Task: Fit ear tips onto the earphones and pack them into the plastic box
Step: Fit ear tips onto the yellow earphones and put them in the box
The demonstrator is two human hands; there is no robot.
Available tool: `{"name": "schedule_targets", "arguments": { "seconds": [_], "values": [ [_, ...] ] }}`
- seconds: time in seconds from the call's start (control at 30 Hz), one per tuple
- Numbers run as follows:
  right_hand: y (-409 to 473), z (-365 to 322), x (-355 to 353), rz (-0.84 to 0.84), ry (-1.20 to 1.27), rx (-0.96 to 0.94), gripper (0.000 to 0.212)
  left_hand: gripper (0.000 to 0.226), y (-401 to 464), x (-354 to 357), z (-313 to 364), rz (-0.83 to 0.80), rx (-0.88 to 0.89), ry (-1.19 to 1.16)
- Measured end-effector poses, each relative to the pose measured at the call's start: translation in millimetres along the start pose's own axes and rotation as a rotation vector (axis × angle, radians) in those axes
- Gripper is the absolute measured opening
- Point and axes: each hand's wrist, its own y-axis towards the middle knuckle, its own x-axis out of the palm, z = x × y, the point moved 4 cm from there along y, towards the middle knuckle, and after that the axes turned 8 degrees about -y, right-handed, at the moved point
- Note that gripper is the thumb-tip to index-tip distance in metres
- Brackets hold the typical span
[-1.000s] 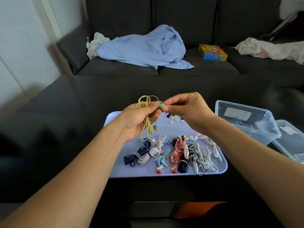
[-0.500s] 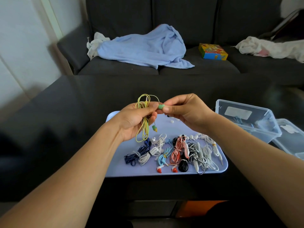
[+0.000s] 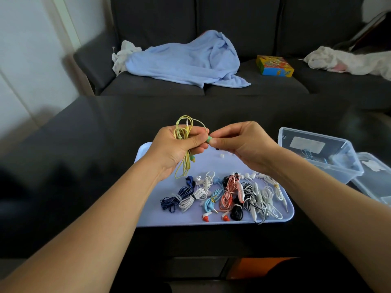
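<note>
Behind the dark bench [image 3: 88, 166] stands one grey sofa [image 3: 243, 39] with one blue blanket [image 3: 186, 60] and one colourful box [image 3: 274, 65] on it. On the bench lie one pale tray [image 3: 169, 216] and, right of it, one clear plastic box [image 3: 317, 153], open, with its lid [image 3: 378, 178] beside it. On the tray I count about seven bundled earphones [image 3: 224, 195] in a row: dark blue, white, light blue, pink, black, and about two more white or grey ones tangled together; a few loose ear tips [image 3: 222, 155] lie behind them. My left hand [image 3: 175, 149] is clenched around the one coiled yellow earphone [image 3: 183, 134], held above the tray. The fingers of my right hand [image 3: 243, 142] pinch one green ear tip [image 3: 209, 139] against the earbud at my left thumb. Compared with half a second ago, both hands have risen a little and the yellow coil has turned slightly; the rest has stayed in place.
</note>
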Motion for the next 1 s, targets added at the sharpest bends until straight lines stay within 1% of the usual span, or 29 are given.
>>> {"name": "schedule_targets", "arguments": {
  "seconds": [0.1, 0.23, 0.3, 0.33, 0.37, 0.43, 0.5, 0.57, 0.63, 0.7, 0.77, 0.87, 0.97, 1.0],
  "values": [
    [-3, -12, -1, 0.148, -0.240, -0.260, 0.017, 0.010, 0, 2, -1, 0.033, -0.114, -0.169],
    [-3, -25, 0, 0.203, -0.480, -0.583, 0.009, 0.009, 0, 3, -3, 0.033, -0.214, -0.321],
    [-5, -29, 2, 0.242, -0.596, -0.724, 0.010, 0.009, 1, 3, -4, 0.035, -0.222, -0.348],
    [-6, -30, 2, 0.257, -0.621, -0.755, 0.010, 0.009, 1, 4, -3, 0.038, -0.216, -0.345],
    [-7, -30, 1, 0.257, -0.608, -0.733, 0.010, 0.009, 1, 3, -3, 0.040, -0.205, -0.325],
    [-6, -25, 0, 0.214, -0.496, -0.562, 0.010, 0.011, 1, 2, -2, 0.032, -0.166, -0.253],
    [-5, -17, -2, 0.162, -0.285, -0.347, 0.016, 0.012, -1, 2, -1, 0.008, -0.131, -0.193],
    [-3, -10, -1, 0.101, -0.052, -0.173, 0.019, 0.012, -2, 3, 1, -0.013, -0.114, -0.183],
    [-2, -5, 4, -0.004, 0.156, -0.031, 0.014, 0.012, -5, 5, 2, -0.031, -0.118, -0.203],
    [-3, -5, 9, -0.082, 0.302, 0.058, 0.007, 0.011, -6, 8, 1, -0.046, -0.138, -0.257],
    [-4, -7, 11, -0.131, 0.364, 0.081, 0.006, 0.011, -6, 10, 1, -0.061, -0.164, -0.315],
    [-4, -10, 9, -0.168, 0.347, 0.063, 0.010, 0.018, -7, 11, 0, -0.078, -0.215, -0.375],
    [-4, -12, 1, -0.113, 0.203, -0.033, 0.003, 0.014, -6, 10, -2, -0.101, -0.248, -0.357],
    [-4, -13, -3, -0.084, 0.136, -0.088, 0.007, 0.012, -6, 11, -3, -0.108, -0.251, -0.345]
  ]
}}
